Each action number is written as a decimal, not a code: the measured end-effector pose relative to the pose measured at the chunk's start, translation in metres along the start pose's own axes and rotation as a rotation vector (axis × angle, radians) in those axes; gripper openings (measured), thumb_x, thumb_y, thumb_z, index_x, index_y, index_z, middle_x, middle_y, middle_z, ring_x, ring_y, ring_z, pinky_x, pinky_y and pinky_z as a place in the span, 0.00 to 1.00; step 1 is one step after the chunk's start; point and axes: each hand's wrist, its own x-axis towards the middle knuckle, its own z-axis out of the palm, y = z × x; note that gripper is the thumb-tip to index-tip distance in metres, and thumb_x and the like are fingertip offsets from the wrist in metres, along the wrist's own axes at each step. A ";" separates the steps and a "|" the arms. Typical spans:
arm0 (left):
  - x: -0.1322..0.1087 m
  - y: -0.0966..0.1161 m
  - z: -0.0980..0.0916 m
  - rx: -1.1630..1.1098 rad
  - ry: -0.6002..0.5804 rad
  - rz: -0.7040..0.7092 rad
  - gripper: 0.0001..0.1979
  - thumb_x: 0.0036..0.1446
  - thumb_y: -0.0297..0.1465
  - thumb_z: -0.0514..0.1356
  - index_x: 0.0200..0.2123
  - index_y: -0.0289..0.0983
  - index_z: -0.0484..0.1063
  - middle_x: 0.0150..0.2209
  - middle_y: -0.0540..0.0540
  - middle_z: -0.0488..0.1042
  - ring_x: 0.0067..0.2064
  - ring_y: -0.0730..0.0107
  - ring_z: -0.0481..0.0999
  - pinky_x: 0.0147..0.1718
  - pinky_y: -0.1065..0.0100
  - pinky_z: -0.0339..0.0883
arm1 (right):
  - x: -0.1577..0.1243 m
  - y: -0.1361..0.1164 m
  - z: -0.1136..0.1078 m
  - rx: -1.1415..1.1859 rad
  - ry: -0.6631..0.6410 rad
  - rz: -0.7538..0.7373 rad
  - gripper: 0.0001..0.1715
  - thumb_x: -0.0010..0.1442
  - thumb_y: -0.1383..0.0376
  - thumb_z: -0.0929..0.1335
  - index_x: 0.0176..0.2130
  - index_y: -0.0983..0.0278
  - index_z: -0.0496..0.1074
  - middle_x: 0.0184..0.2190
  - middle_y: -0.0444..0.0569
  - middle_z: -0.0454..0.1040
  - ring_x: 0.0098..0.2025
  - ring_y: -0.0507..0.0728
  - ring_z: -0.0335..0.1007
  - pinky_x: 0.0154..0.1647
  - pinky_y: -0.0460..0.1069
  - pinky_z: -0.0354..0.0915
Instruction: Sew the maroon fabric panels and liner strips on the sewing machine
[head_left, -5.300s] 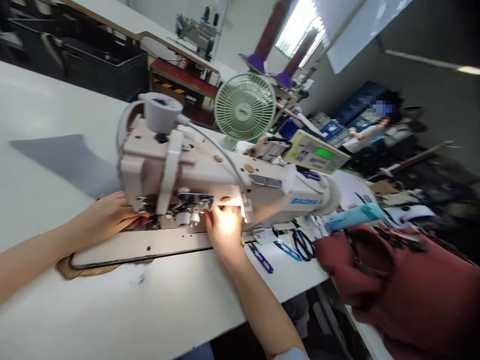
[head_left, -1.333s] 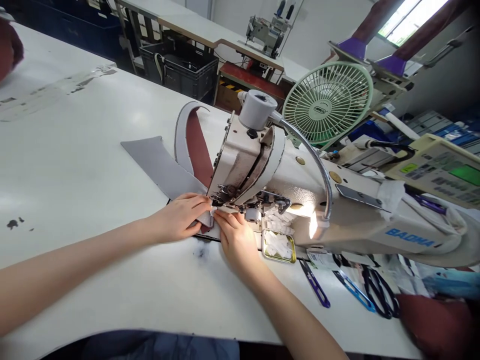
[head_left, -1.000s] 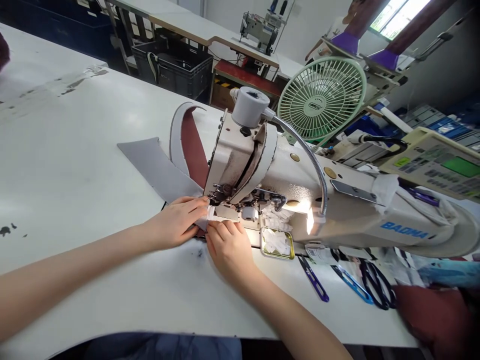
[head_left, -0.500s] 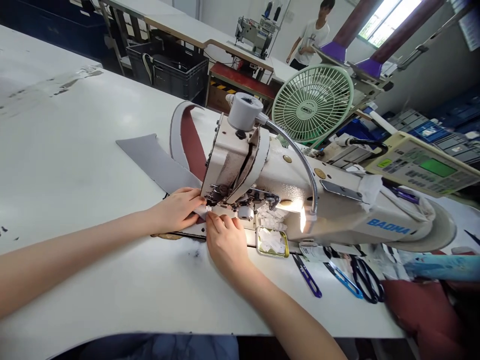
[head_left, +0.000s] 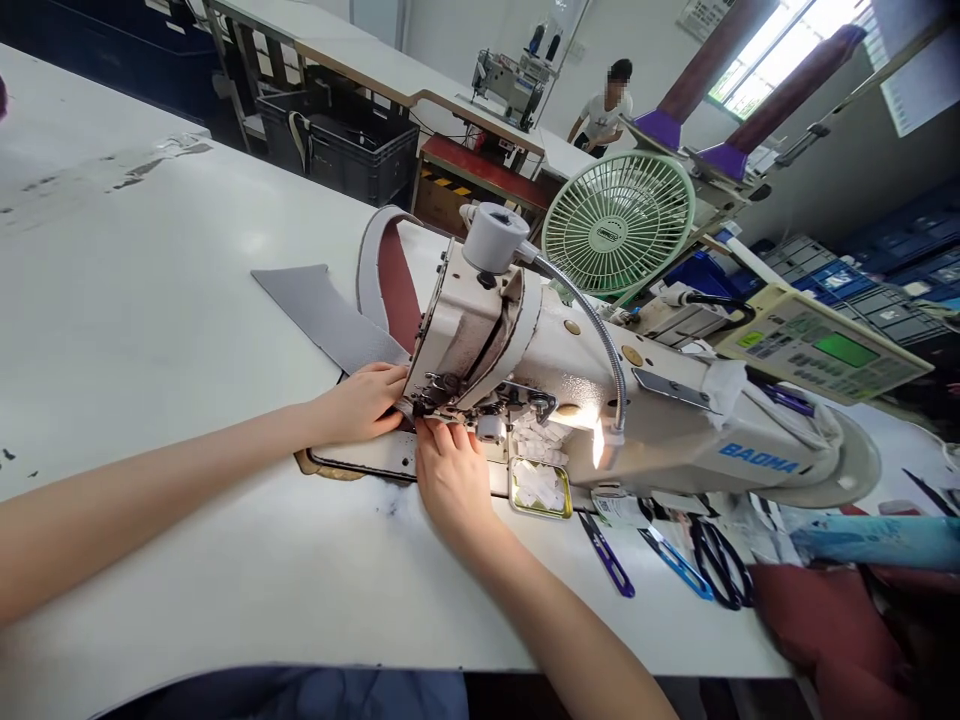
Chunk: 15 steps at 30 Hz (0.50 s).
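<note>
A grey fabric piece [head_left: 322,312] with a maroon-backed curved band [head_left: 400,285] lies at the left of the sewing machine [head_left: 517,330], its near end running under the machine head. My left hand [head_left: 364,402] is closed on that near end, fingers beside the needle area, fingertips partly hidden. Just right of it, my right hand [head_left: 454,470] has its fingers bent and close together under the head. What its fingertips grip is hidden. A small tin [head_left: 568,502] of white pieces stands right of my right hand, with more white pieces [head_left: 540,440] behind it.
Purple thread snips [head_left: 607,556], blue snips [head_left: 679,565] and dark scissors [head_left: 721,563] lie to the right. Behind the machine are a green fan [head_left: 619,225] and a control panel [head_left: 825,340]. A grey crate [head_left: 364,165] and a person [head_left: 600,115] are farther back.
The grey fabric's near end has gone further under the machine head, and my left hand has drawn slightly back from my right. The person behind has bent lower. The camera has shifted slightly.
</note>
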 end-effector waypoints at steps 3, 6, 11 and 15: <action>0.000 0.001 0.000 -0.004 0.005 -0.004 0.10 0.62 0.27 0.53 0.43 0.38 0.73 0.45 0.42 0.76 0.50 0.58 0.75 0.58 0.55 0.63 | -0.002 -0.001 -0.001 -0.002 0.013 -0.003 0.23 0.67 0.69 0.64 0.60 0.65 0.68 0.51 0.58 0.74 0.47 0.62 0.68 0.44 0.56 0.65; -0.006 0.003 -0.001 0.004 0.011 0.015 0.12 0.62 0.27 0.53 0.47 0.37 0.73 0.47 0.41 0.75 0.52 0.58 0.74 0.58 0.56 0.64 | -0.005 -0.001 -0.001 -0.005 0.043 -0.029 0.21 0.68 0.68 0.63 0.58 0.65 0.69 0.49 0.57 0.75 0.45 0.61 0.67 0.44 0.56 0.65; -0.046 0.009 -0.014 0.049 0.064 -0.060 0.15 0.67 0.33 0.51 0.52 0.43 0.72 0.53 0.45 0.75 0.56 0.55 0.72 0.57 0.53 0.64 | -0.007 0.000 0.001 -0.003 0.049 -0.032 0.20 0.69 0.68 0.62 0.59 0.66 0.68 0.48 0.56 0.74 0.44 0.60 0.67 0.43 0.55 0.65; -0.080 0.017 -0.033 -0.184 0.022 -0.457 0.20 0.70 0.44 0.48 0.62 0.56 0.61 0.42 0.54 0.77 0.43 0.59 0.78 0.42 0.58 0.75 | -0.012 -0.002 0.003 0.023 0.019 -0.030 0.19 0.68 0.68 0.63 0.57 0.67 0.68 0.44 0.54 0.74 0.41 0.58 0.67 0.41 0.54 0.65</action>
